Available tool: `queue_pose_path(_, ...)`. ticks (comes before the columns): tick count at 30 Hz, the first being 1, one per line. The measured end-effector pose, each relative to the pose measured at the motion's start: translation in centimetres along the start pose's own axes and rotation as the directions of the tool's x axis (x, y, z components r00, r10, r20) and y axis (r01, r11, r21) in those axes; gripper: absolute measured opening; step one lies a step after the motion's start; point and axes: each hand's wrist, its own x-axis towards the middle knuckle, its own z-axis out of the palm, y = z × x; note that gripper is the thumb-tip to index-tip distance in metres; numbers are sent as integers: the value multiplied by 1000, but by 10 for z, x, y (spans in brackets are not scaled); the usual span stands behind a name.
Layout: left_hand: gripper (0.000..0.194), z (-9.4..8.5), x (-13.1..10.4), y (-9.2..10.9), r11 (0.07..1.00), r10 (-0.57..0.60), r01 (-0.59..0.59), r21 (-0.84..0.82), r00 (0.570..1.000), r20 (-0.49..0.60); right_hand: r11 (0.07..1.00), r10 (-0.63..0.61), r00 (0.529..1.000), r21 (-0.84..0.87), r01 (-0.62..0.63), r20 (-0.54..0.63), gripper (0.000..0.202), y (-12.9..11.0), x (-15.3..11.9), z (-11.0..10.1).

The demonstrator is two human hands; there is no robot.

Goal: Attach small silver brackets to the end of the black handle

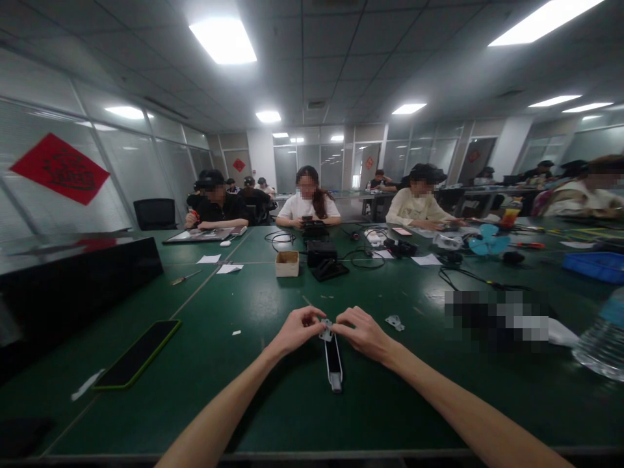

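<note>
- Two bare hands meet over the green tabletop (273, 422) in the head view, the only view.
- Left hand (296, 330): thumb and index finger appear closed on the left edge of a small pale-grey, irregular, plastic-looking piece (326, 331).
- Right hand (363, 333): fingers curled, tips at the piece's right edge; cannot tell whether they pinch it or only touch.
- Piece location: between the fingertips, at the far end of a long narrow black bar with pale edges (333, 363). Cannot tell whether the two are joined.
- Bar: lies lengthwise on the tabletop, near end pointing towards the wearer.
- Similar small pale-grey piece (395, 323): loose on the tabletop, right of the right hand.
- Handling, judged: piece likely light and stiff, thin edges perhaps prone to snapping; fingertip pinch on opposite edges suits it. Bar looks rigid, its dark face possibly slippery; best held by its long pale sides.
- Left of the hands: black phone with a lime-green edge (138, 355).
</note>
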Motion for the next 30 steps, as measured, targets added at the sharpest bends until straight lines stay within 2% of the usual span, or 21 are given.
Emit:
queue_pose_path(7, 30, 0, 1, 2, 999, 8, -6, -50, 999, 41, 999, 42, 998, -25, -44, -43, 23, -5, 5, -1)
queue_pose_path(9, 29, -3, 3, -2, 999, 14, -14, -44, 1000, -2, 995, 91, 995, -26, -92, -34, 20, -4, 5, -1)
queue_pose_path(12, 26, -10, 8, -13, 996, 8, 2, 88, 994, -106, 981, 192, 981, -14, -192, 7, 18, -1, 4, -3)
queue_pose_path(16, 22, -19, 11, -28, 963, -67, 112, 247, 981, -183, 948, 316, 938, 2, -319, 143, 16, 7, 1, -6)
queue_pose_path(20, 19, -23, 12, -33, 934, -147, 189, 304, 977, -157, 925, 357, 887, 21, -379, 293, 15, 13, -4, -6)
queue_pose_path(23, 19, -24, 11, -31, 921, -185, 221, 321, 973, -138, 916, 362, 865, 39, -399, 349, 16, 13, -6, -5)
queue_pose_path(30, 20, -24, 8, -21, 906, -225, 239, 351, 971, -79, 926, 325, 879, 71, -370, 349, 16, 9, -4, -1)
